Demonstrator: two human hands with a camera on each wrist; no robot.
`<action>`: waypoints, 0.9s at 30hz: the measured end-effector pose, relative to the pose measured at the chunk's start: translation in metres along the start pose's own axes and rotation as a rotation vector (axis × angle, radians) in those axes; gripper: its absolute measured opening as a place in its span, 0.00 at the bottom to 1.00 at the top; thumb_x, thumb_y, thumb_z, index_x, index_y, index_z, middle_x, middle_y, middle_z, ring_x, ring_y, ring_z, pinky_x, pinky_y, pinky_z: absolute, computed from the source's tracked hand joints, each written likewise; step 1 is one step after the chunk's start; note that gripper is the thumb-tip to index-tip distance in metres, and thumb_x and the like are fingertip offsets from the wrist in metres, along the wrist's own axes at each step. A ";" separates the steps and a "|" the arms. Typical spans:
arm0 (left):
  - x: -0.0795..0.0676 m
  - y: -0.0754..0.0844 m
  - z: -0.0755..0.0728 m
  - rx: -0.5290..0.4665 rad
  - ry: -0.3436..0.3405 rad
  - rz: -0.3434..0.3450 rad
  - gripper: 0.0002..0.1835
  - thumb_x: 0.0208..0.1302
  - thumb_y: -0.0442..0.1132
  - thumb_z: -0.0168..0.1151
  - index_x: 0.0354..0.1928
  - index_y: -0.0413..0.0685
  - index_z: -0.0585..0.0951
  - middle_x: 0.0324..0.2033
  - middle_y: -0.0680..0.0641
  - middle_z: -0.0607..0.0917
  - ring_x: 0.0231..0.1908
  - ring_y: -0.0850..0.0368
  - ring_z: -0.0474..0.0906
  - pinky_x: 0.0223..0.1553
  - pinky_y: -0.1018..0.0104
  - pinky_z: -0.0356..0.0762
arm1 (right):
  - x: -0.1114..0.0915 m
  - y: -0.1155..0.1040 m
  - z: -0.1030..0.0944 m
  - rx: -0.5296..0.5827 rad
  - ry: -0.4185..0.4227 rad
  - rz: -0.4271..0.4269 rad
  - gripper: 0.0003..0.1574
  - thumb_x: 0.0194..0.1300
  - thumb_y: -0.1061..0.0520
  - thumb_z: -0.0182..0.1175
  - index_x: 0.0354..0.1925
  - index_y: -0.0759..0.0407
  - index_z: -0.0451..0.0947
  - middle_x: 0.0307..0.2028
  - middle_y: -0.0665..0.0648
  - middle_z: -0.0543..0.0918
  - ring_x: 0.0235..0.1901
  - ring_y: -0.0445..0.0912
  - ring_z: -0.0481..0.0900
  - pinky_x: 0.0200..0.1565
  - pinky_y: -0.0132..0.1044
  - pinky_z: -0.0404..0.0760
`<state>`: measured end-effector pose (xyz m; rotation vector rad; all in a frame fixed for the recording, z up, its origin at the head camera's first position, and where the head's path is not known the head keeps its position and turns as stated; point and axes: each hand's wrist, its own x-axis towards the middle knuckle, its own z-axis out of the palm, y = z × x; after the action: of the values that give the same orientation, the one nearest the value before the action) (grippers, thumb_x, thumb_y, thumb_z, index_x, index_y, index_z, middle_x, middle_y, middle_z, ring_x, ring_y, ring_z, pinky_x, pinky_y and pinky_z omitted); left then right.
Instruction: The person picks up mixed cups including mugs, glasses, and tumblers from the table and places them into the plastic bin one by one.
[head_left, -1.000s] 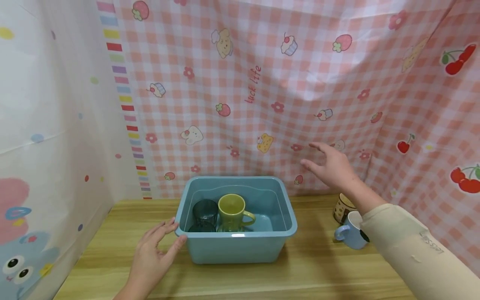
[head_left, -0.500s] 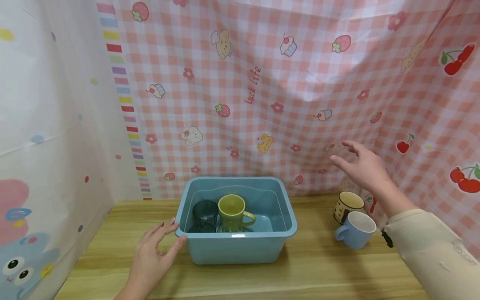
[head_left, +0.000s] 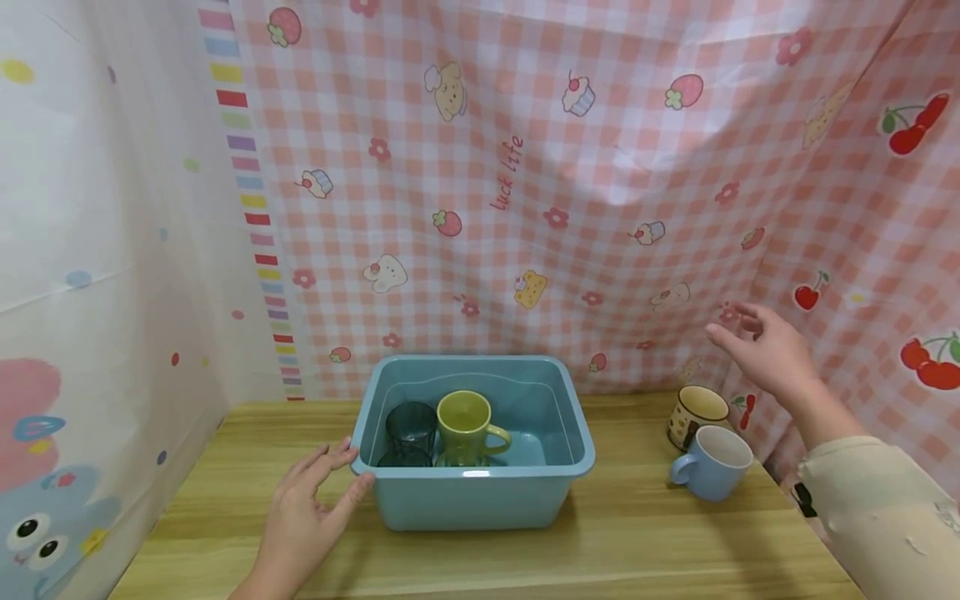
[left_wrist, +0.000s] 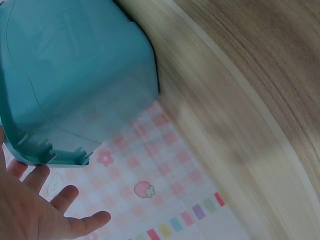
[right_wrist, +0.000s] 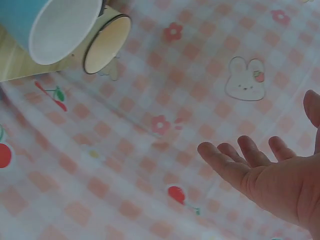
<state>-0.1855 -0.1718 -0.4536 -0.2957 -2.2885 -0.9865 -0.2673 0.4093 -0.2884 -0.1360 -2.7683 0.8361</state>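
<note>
My left hand (head_left: 309,498) touches the left front corner of a blue plastic tub (head_left: 480,500), its fingers spread at the rim. In the left wrist view, the fingertips lie right under the rim of the tub (left_wrist: 85,65). Inside stand a yellow-green mug (head_left: 462,427), handle to the right, and a dark glass cup (head_left: 410,427) at its left. My right hand (head_left: 772,350) holds nothing and hangs in the air above and to the right of two mugs. Those are a light blue mug (head_left: 712,468) with a white inside and, behind it, a cream mug (head_left: 681,419) with brown spots.
The wooden table (head_left: 622,542) carries the tub and the mugs. A pink checked cloth (head_left: 480,167) hangs behind and on the right, close to the mugs. A white printed cloth (head_left: 127,233) hangs along the left.
My right hand has moved right and slightly down, from the tub's right side to beyond the two mugs, uncovering both in the head view. The left hand has stayed at the tub's corner.
</note>
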 end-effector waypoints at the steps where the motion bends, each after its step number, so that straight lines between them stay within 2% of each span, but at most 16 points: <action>1: 0.000 0.000 0.000 0.000 -0.003 -0.003 0.20 0.62 0.43 0.80 0.55 0.46 0.89 0.61 0.43 0.89 0.62 0.26 0.81 0.61 0.20 0.73 | 0.000 0.002 0.000 0.006 -0.006 0.011 0.64 0.77 0.22 0.49 0.85 0.66 0.46 0.75 0.84 0.63 0.72 0.80 0.64 0.63 0.76 0.73; 11: -0.001 0.000 0.001 -0.007 0.019 0.024 0.20 0.59 0.42 0.82 0.54 0.47 0.90 0.60 0.44 0.90 0.61 0.23 0.82 0.60 0.20 0.73 | 0.004 0.026 0.007 0.052 -0.061 0.150 0.71 0.74 0.18 0.46 0.84 0.72 0.42 0.75 0.85 0.62 0.71 0.80 0.65 0.65 0.74 0.74; 18: 0.000 0.000 0.001 -0.008 0.010 0.019 0.21 0.60 0.42 0.82 0.54 0.47 0.90 0.60 0.44 0.90 0.61 0.24 0.81 0.61 0.20 0.72 | 0.006 0.042 0.016 0.092 -0.115 0.176 0.71 0.76 0.21 0.46 0.81 0.78 0.40 0.75 0.88 0.58 0.72 0.80 0.63 0.68 0.73 0.73; 27: -0.001 0.001 0.000 0.001 -0.003 0.006 0.20 0.62 0.43 0.80 0.54 0.45 0.90 0.61 0.43 0.89 0.62 0.25 0.82 0.61 0.20 0.72 | 0.007 0.054 0.027 0.040 -0.206 0.227 0.71 0.77 0.21 0.46 0.80 0.82 0.42 0.76 0.89 0.50 0.72 0.81 0.61 0.69 0.72 0.72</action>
<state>-0.1846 -0.1715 -0.4536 -0.3034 -2.2890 -0.9831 -0.2801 0.4411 -0.3392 -0.3841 -2.9645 1.0131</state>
